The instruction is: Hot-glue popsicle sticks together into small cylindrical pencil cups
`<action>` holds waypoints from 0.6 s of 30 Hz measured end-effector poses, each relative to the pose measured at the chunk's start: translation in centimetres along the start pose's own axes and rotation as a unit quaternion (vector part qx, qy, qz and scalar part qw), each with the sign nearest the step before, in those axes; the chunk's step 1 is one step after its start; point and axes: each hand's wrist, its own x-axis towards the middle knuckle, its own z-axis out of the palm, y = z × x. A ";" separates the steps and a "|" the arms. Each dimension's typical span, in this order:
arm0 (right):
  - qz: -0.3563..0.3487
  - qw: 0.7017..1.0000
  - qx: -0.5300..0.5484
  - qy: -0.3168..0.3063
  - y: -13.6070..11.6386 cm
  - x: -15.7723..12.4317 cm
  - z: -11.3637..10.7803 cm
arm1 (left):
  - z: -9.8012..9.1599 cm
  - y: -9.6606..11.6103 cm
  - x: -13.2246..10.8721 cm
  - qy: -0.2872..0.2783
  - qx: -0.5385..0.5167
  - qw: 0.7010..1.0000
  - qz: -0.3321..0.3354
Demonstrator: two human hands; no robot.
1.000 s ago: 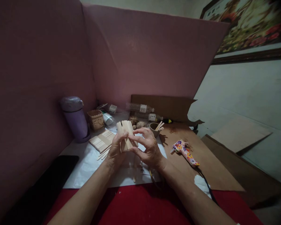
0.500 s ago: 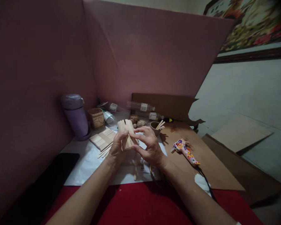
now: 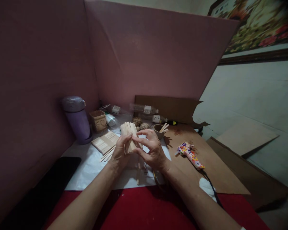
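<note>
Between my hands, above the white sheet, is a piece made of popsicle sticks [image 3: 130, 129] set side by side, their rounded ends pointing up. My left hand [image 3: 121, 148] grips it from the left, thumb across its front. On the other side, my right hand [image 3: 152, 148] holds its right edge between thumb and fingers. Whether the sticks wrap round something inside, I cannot tell. Left of my hands lies a banded bundle of popsicle sticks [image 3: 105, 143], with several loose sticks [image 3: 108, 156] beside it. One more stick [image 3: 138, 174] lies below my hands.
A floral glue gun [image 3: 190, 156] with a black cord rests on brown cardboard [image 3: 220, 172] at right. Behind stand a small pot with sticks [image 3: 159, 131], twine balls [image 3: 144, 126], plastic bottles [image 3: 147, 109], a carved-looking box [image 3: 99, 121] and a purple lidded bin [image 3: 78, 123].
The gap between the upright sticks at the top of the piece has narrowed, and they now sit closer together. Both hands stay in nearly the same place.
</note>
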 end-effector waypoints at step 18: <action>-0.010 0.998 -0.025 0.057 -0.5 -0.4 0.6 | -0.1 0.0 0.1 0.017 -0.015 1.000 0.009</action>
